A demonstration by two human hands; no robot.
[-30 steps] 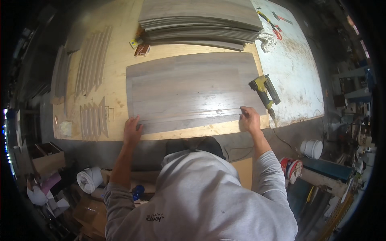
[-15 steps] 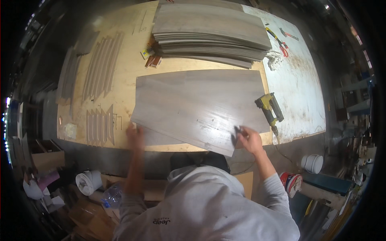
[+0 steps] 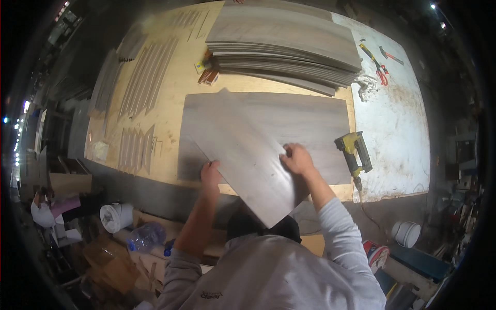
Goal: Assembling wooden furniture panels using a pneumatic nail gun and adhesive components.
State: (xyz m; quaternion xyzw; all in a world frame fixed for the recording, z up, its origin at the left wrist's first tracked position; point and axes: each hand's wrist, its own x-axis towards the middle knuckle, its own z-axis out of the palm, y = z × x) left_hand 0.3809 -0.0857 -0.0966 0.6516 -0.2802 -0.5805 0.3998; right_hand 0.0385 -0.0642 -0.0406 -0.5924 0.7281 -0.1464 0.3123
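Observation:
A grey wood-look panel [image 3: 245, 155] is held slantwise over the table, one corner pointing toward my body. My left hand [image 3: 210, 174] has its fingers closed on the panel's left edge. On the opposite long edge, my right hand [image 3: 298, 158] grips with bent fingers. Beneath it, a second grey panel [image 3: 320, 116] lies flat on the table, partly covered by the held one. Right of that lower panel, near its edge, rests a yellow and black nail gun [image 3: 354, 155] with a hose running off the table.
A tall stack of grey panels [image 3: 284, 26] stands at the far side. Several narrow strips [image 3: 147, 77] and shorter pieces [image 3: 135, 150] lie at left. Red-handled scissors [image 3: 382, 75], a hammer [image 3: 391, 55] and a crumpled white rag [image 3: 367, 88] lie far right. White buckets [image 3: 116, 217] stand on the floor.
The upper panel has lifted and swung round, from lying nearly along the lower panel to a steep slant. Both hands have moved; the left one now grips its edge.

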